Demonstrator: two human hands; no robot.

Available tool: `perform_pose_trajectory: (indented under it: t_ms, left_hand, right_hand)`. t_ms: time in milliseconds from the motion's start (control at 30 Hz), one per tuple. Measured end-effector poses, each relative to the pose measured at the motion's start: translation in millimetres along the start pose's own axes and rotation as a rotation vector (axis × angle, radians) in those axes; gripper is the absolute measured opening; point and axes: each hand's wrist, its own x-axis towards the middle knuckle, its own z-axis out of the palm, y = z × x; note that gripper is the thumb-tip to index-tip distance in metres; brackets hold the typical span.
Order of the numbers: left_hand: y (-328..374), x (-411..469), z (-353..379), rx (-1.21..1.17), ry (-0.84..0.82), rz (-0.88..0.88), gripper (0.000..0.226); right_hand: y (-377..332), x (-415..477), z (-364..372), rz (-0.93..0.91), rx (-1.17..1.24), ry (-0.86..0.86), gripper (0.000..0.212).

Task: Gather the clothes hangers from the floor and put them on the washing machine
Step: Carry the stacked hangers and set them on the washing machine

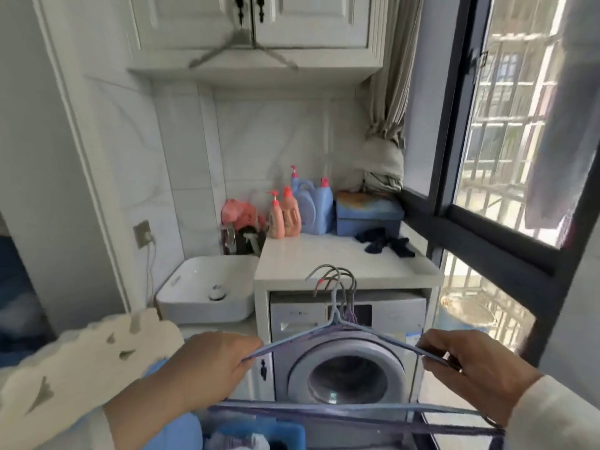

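Note:
I hold a bunch of several blue and purple clothes hangers (337, 323) flat in front of me, hooks pointing away toward the washing machine (349, 368). My left hand (207, 365) grips the bunch's left shoulder end. The right shoulder end sits in my right hand (470, 362). The hooks hover at the front edge of the white countertop (324, 258) that covers the machine. The hangers' bottom bars cross low in the view.
Detergent bottles (292, 212), a blue box (367, 216) and dark socks (386, 243) sit at the back of the countertop. A white basin (207, 290) stands to the left. A window (506, 131) with a dark frame is on the right. A blue bin (259, 433) lies below.

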Motion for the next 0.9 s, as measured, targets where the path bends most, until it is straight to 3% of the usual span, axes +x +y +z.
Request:
perform_pose_trajectory:
  t_ms: [133,300,567,733,900]
  left_hand:
    - [-11.5,36.6,-25.6,-0.009,-0.01,-0.018,0.017]
    - [-24.0,101.3,-34.1,0.031,-0.021,-0.052,0.015]
    - [-50.2,225.1,-45.3,0.119,0.007,-0.117,0.013]
    - [-71.1,292.0,-54.0,0.102,0.07,-0.118,0.012]
    - [-92.2,349.5,-47.0,0.075,0.058,-0.137,0.009]
  right_hand:
    - [5.1,34.1,-20.6,-0.023,0.008,0.019,0.008]
    - [27.7,94.4,-28.6,-0.026,0.003,0.032,0.026]
    - [84.5,229.5,-51.7,-0.036,-0.041,0.061,0.005]
    - [106.9,298.0,-64.8,-0.078,-0.011,0.102,0.022]
    - [127.4,356.8,-60.2,-0.077,-0.021,0.109,0.009]
